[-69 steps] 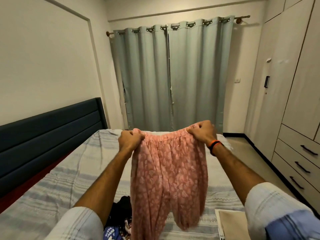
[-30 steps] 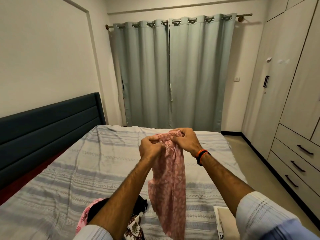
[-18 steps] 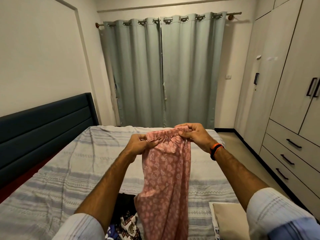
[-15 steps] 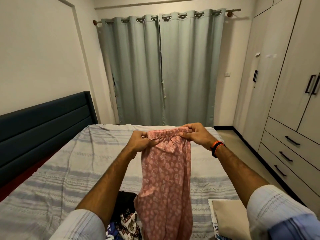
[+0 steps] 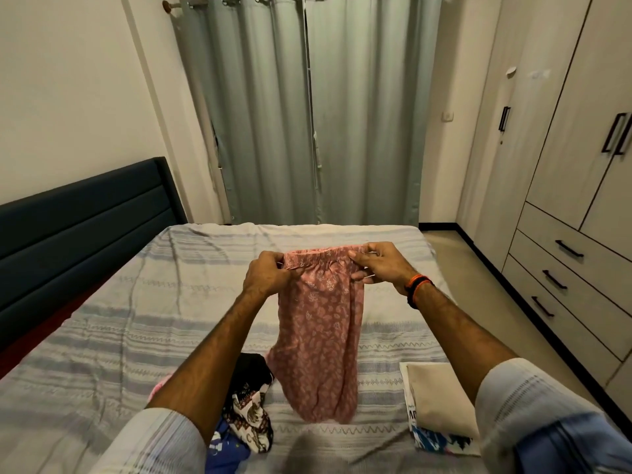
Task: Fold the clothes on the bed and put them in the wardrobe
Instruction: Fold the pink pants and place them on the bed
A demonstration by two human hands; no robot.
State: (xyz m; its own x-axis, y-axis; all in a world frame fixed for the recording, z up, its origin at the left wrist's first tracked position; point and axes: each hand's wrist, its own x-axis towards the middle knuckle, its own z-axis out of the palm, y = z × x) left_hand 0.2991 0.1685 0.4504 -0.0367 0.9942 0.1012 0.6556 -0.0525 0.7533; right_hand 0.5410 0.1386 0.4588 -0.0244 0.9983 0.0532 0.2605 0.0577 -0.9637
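Observation:
Pink patterned trousers (image 5: 321, 340), folded in half lengthwise, hang above the bed (image 5: 136, 323). My left hand (image 5: 268, 273) grips the left end of their gathered waistband. My right hand (image 5: 379, 263), with an orange and black band on the wrist, pinches the right end. The legs dangle down to just over the striped bedspread. A heap of unfolded clothes (image 5: 246, 412) lies on the bed by my left forearm, partly hidden. A folded stack (image 5: 437, 405) with a beige piece on top sits at the bed's near right. The wardrobe (image 5: 581, 138) stands at the right, doors closed.
A dark padded headboard (image 5: 82, 213) runs along the left. Grey-green curtains (image 5: 307, 114) hang behind the bed. Closed drawers (image 5: 564, 278) sit under the wardrobe doors. A strip of floor (image 5: 458, 265) runs between bed and wardrobe.
The trousers were first held spread wide, then folded leg onto leg as my hands met. Since then my hands have parted along the waistband and lowered toward the bed.

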